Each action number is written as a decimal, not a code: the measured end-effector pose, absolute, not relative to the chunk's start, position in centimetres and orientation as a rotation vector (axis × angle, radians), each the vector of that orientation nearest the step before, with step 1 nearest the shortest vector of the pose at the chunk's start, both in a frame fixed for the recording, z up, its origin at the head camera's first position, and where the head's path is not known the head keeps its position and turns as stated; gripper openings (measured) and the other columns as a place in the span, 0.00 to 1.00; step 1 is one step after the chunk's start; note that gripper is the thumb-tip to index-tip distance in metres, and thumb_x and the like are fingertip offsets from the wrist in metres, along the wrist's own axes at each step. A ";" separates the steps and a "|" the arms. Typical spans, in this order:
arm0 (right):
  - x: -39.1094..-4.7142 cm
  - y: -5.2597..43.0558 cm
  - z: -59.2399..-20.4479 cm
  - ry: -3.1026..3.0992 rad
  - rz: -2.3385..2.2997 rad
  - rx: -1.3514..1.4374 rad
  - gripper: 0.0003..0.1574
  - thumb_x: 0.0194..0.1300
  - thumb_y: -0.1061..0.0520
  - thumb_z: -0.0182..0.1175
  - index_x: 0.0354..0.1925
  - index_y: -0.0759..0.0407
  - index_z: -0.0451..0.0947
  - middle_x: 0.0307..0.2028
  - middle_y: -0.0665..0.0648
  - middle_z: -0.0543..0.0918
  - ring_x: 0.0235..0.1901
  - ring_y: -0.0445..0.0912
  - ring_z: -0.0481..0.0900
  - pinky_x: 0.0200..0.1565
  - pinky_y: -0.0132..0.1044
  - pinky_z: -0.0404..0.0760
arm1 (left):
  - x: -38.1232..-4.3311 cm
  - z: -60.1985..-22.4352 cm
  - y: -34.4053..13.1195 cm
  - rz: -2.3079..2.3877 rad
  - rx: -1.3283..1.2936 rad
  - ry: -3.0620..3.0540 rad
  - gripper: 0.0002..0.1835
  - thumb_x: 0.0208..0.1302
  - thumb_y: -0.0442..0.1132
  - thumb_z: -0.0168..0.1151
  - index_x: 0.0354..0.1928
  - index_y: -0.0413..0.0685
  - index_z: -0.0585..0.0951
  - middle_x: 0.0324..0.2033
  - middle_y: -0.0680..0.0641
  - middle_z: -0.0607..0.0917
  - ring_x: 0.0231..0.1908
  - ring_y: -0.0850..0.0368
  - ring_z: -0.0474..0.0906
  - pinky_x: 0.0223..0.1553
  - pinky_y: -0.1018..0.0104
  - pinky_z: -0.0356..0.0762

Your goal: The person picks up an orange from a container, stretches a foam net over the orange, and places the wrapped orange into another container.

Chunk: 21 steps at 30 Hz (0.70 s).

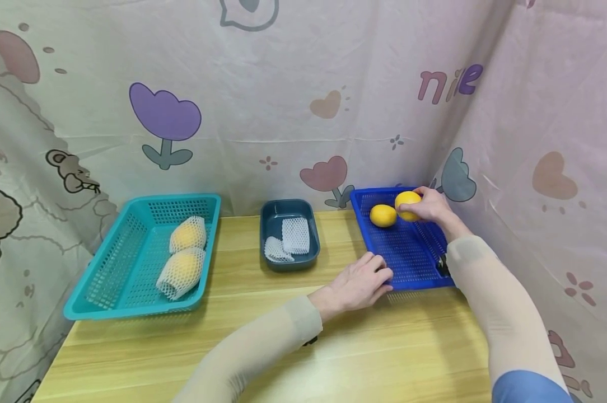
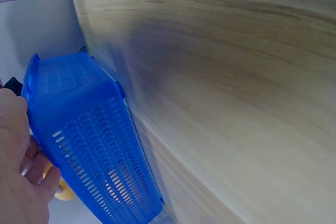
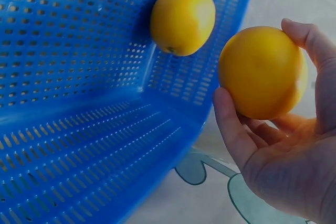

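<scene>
In the head view my right hand (image 1: pixel 432 206) holds an orange (image 1: pixel 407 206) between thumb and fingers, above the back right of the blue basket (image 1: pixel 399 254). The right wrist view shows the held orange (image 3: pixel 262 72) raised beside the basket wall. A second orange (image 3: pixel 182 20) lies inside against that wall. My left hand (image 1: pixel 356 282) is at the basket's front left corner, its fingers curled at the rim; the left wrist view shows this hand (image 2: pixel 21 171) only partly, with the basket's perforated side (image 2: pixel 105 156) beside it.
A teal basket (image 1: pixel 132 310) on the left holds two oranges in white foam nets (image 1: pixel 187 235). Between the baskets stands a dark blue tray (image 1: pixel 289 266) with white foam nets (image 1: pixel 295 235). A patterned curtain (image 1: pixel 263 101) hangs behind the wooden table (image 1: pixel 384 358).
</scene>
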State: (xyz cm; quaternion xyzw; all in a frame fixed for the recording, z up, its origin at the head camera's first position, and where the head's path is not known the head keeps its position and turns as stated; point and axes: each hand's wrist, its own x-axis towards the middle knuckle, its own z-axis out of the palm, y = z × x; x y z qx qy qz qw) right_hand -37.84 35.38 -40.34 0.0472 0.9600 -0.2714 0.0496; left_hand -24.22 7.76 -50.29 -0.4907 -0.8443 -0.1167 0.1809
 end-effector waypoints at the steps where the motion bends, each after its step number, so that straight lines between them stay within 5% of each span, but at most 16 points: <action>1: -37.7 35.3 -40.3 2.929 -0.834 0.135 0.56 0.72 0.34 0.71 0.79 0.69 0.66 0.63 0.74 0.79 0.54 0.63 0.82 0.42 0.38 0.93 | -24.2 -50.3 7.7 -0.328 -1.389 -2.377 0.10 0.86 0.54 0.59 0.52 0.61 0.84 0.51 0.55 0.83 0.51 0.58 0.76 0.50 0.72 0.79; 8: -36.9 34.9 -40.5 2.950 -0.848 0.084 0.57 0.71 0.33 0.73 0.79 0.67 0.67 0.62 0.74 0.81 0.52 0.62 0.85 0.41 0.36 0.90 | -24.3 -50.7 7.0 -0.329 -1.413 -2.342 0.09 0.86 0.51 0.60 0.54 0.59 0.85 0.53 0.54 0.84 0.51 0.57 0.77 0.53 0.70 0.78; 15: -35.8 33.7 -40.9 3.004 -0.880 -0.009 0.55 0.72 0.32 0.72 0.80 0.64 0.69 0.66 0.73 0.82 0.57 0.64 0.82 0.56 0.55 0.87 | -24.4 -51.1 5.5 -0.429 -1.356 -2.407 0.06 0.85 0.49 0.63 0.52 0.59 0.85 0.49 0.56 0.84 0.50 0.59 0.76 0.54 0.68 0.77; 21: -34.8 32.6 -41.1 3.041 -0.959 -0.089 0.52 0.71 0.33 0.73 0.79 0.60 0.71 0.67 0.70 0.83 0.57 0.63 0.82 0.54 0.50 0.85 | -24.8 -51.2 4.5 -0.536 -1.253 -2.499 0.08 0.85 0.48 0.61 0.54 0.58 0.87 0.51 0.56 0.86 0.54 0.58 0.79 0.59 0.68 0.80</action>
